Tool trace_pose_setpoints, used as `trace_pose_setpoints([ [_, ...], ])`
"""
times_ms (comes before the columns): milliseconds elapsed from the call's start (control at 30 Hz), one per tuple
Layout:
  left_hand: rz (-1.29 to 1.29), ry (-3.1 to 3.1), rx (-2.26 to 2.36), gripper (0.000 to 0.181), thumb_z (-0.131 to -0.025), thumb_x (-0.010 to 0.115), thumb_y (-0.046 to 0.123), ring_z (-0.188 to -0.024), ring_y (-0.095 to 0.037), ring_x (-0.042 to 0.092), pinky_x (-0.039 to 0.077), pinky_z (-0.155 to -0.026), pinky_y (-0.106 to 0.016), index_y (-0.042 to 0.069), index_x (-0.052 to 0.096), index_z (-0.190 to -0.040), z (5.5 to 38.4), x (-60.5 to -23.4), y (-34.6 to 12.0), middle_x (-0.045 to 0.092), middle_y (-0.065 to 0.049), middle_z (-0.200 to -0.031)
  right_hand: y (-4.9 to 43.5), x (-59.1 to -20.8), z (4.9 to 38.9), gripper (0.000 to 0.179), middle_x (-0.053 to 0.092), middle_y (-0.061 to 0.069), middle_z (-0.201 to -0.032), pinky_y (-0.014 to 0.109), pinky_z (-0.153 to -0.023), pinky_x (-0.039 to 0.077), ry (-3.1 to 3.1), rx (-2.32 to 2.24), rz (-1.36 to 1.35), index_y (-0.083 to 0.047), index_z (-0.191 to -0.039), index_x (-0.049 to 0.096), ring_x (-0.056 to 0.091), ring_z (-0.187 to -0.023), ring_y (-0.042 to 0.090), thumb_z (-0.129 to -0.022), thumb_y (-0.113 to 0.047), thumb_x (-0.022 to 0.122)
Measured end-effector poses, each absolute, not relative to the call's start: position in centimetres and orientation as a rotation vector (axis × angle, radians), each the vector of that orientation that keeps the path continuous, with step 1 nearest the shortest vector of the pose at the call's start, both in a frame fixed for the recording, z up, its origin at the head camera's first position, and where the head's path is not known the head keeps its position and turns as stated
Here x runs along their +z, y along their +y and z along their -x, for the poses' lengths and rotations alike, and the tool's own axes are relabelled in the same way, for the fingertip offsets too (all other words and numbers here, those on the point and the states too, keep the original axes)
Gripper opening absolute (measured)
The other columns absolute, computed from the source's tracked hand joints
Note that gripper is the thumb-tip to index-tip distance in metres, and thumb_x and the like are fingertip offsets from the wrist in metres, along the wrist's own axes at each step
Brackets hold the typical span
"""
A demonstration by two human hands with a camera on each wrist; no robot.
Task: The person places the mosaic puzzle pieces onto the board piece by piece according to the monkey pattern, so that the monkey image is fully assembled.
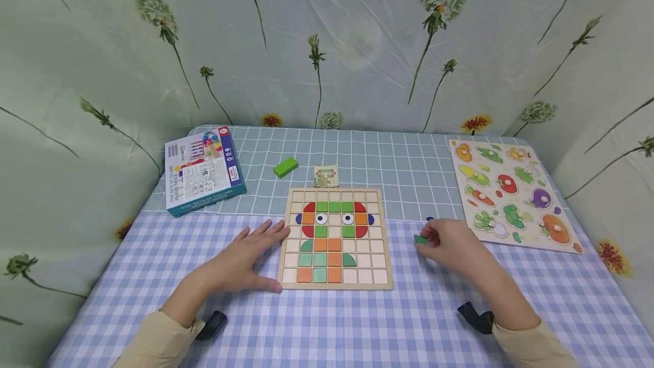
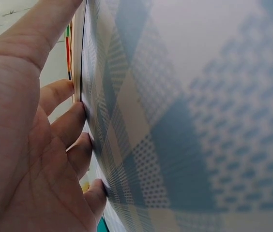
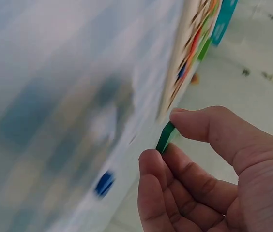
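Note:
A wooden grid board lies on the checked cloth, bearing red, green, orange and blue tiles in a figure with two eye tiles. My left hand rests spread at the board's left side, fingertips and thumb at its edge; the left wrist view shows the fingers against the cloth. To the right of the board, my right hand pinches a small green tile between thumb and fingertips, held just over the cloth. A dark blue piece lies on the cloth close by that hand.
Behind the board lie a small pattern card and a green block. A teal and white box stands at the back left. On the right lies a vegetable peg puzzle. A flowered curtain hangs behind the table.

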State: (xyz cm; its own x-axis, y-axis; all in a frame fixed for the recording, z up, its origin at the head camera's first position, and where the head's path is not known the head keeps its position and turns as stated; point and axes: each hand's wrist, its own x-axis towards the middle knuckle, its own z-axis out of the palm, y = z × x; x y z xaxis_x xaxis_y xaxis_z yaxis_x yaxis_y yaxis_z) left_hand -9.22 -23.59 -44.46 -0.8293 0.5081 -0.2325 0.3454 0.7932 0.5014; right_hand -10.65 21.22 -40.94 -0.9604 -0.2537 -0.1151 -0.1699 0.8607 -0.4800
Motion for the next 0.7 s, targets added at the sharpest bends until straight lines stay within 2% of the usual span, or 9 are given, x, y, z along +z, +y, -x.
trace_pose_setpoints([
  [300,-0.642,2.614,0.644,0.118,-0.077,0.085,0.072,-0.169,-0.037,0.013,0.008,-0.129,-0.077,0.026,0.031,-0.171,9.2,-44.3,-23.5,0.022,0.0,-0.181,15.3,-40.0,11.1,0.014,0.064,-0.003,-0.074,0.022,-0.063,0.05,2.805,-0.804,0.636,-0.006,-0.088,0.073,0.054,-0.069,0.007,-0.087,-0.011,0.087],
  [567,-0.652,2.618,0.634,0.118,-0.076,0.084,0.073,-0.169,-0.037,0.013,0.009,-0.129,-0.077,0.027,0.032,-0.171,9.3,-44.4,-23.6,0.023,-0.001,-0.181,10.1,-39.7,11.5,0.013,0.064,-0.003,-0.074,0.02,-0.065,0.05,2.705,-0.765,0.874,-0.006,-0.089,0.074,0.053,-0.069,0.006,-0.089,-0.014,0.084],
  [700,-0.653,2.616,0.636,0.117,-0.077,0.084,0.073,-0.169,-0.038,0.014,0.01,-0.129,-0.077,0.026,0.032,-0.171,9.4,-44.4,-23.7,0.024,-0.001,-0.181,7.3,-39.7,11.2,0.014,0.062,-0.003,-0.074,0.021,-0.064,0.048,2.649,-0.732,0.891,-0.007,-0.091,0.075,0.052,-0.069,0.009,-0.091,-0.018,0.084],
])
